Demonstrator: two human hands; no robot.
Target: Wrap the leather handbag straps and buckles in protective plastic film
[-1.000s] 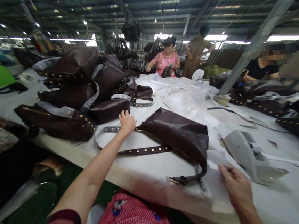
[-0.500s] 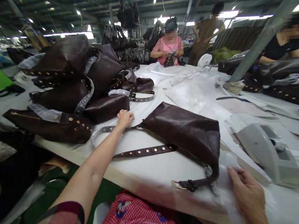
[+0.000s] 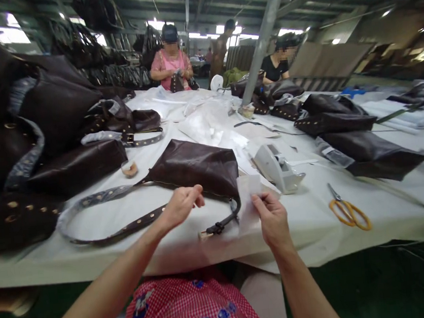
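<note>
A dark brown leather bag [image 3: 194, 166] lies on the white table [image 3: 314, 229] in front of me, its studded strap [image 3: 103, 233] looping out to the left. My left hand [image 3: 181, 206] hovers over the bag's near edge with fingertips pinched together; what they hold is too small to name. My right hand [image 3: 272, 218] pinches a thin white sheet of paper [image 3: 248, 200] by its lower edge, just right of the bag's buckle strap [image 3: 218, 226].
A heap of brown bags [image 3: 46, 129] fills the left of the table. A white tape dispenser [image 3: 277, 168] and yellow-handled scissors [image 3: 348, 209] lie to the right, with more bags [image 3: 347, 132] beyond. A tape roll [image 3: 129, 168] sits left of the bag. Other people work at the far end.
My left hand has drawn back from the far strap end to the bag's near edge. My right hand has lifted the white sheet. My view has swung to the right.
</note>
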